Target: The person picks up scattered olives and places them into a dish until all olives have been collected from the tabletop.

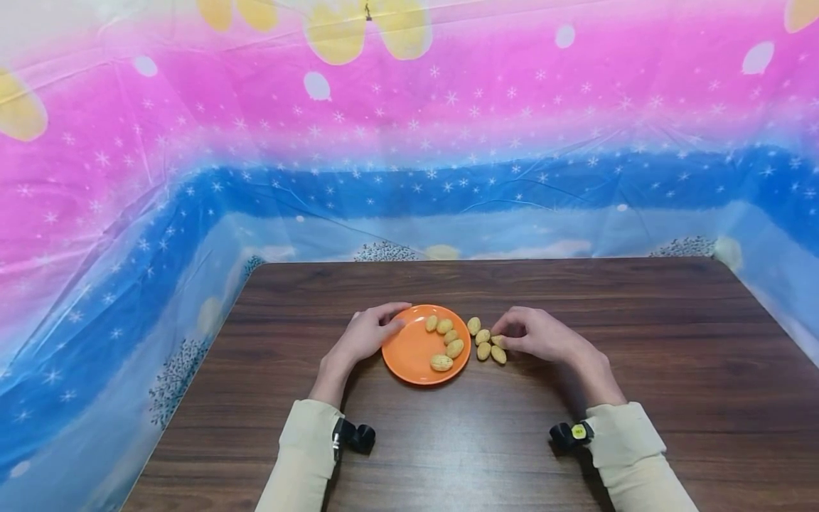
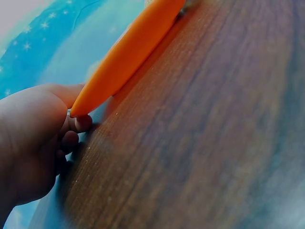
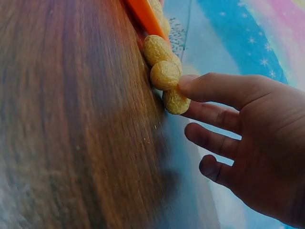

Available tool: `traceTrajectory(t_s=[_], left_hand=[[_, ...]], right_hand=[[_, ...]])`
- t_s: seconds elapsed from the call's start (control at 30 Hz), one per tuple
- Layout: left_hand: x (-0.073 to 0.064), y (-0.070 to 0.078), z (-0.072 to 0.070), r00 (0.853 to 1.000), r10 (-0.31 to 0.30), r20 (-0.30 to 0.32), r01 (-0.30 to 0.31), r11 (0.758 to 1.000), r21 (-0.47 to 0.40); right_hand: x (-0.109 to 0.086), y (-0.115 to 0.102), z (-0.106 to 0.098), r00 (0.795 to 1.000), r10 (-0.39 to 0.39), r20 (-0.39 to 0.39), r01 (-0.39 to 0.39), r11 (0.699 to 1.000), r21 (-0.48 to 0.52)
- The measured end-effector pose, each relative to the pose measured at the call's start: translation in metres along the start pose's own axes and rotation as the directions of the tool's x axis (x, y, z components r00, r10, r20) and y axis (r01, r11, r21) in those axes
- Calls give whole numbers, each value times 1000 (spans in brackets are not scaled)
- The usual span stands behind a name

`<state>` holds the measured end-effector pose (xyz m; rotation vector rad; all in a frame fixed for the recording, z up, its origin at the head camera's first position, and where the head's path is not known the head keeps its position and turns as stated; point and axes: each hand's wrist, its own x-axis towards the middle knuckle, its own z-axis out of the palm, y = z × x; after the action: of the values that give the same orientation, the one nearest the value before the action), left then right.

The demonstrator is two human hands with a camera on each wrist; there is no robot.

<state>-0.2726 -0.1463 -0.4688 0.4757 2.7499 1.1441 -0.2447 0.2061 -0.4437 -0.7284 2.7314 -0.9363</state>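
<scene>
My left hand (image 1: 366,333) holds the left rim of a shallow orange plate (image 1: 409,355); the plate's edge (image 2: 119,62) shows at the thumb and fingers in the left wrist view. Several tan, wrinkled walnuts lie along the plate's right half, the nearest walnut (image 1: 441,363) toward the front. Just right of the plate, a small cluster of walnuts (image 1: 483,351) sits on the table. At the cluster's right side, my right hand (image 1: 544,334) pinches one walnut (image 3: 176,101) between thumb and index finger, the other fingers spread loosely. That walnut is partly hidden by the fingertips.
The brown wood-grain table (image 1: 409,441) stretches around the plate and both arms. Behind it and along its sides hangs a pink and blue cloth (image 1: 448,142) with snowflakes. A small black camera is strapped at each wrist, above the cream sleeves (image 1: 307,441).
</scene>
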Motion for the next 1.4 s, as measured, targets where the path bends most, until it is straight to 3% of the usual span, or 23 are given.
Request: traceTrajectory(t_s=[0.43, 0.67, 0.8, 1.4], left_hand=[[-1, 2, -2, 1000, -4, 4, 4, 1000, 4], [-1, 1, -1, 1000, -2, 3, 2, 1000, 10], [0, 0, -1, 1000, 2, 4, -2, 1000, 10], [1, 1, 0, 1000, -2, -4, 2, 1000, 23]], right_hand=[[2, -2, -1, 999, -37, -38, 37, 999, -3], [-1, -2, -3, 999, 22, 45, -22, 1000, -7], [-1, -3, -3, 998, 37, 56, -37, 999, 3], [3, -14, -2, 999, -21, -35, 22, 999, 26]])
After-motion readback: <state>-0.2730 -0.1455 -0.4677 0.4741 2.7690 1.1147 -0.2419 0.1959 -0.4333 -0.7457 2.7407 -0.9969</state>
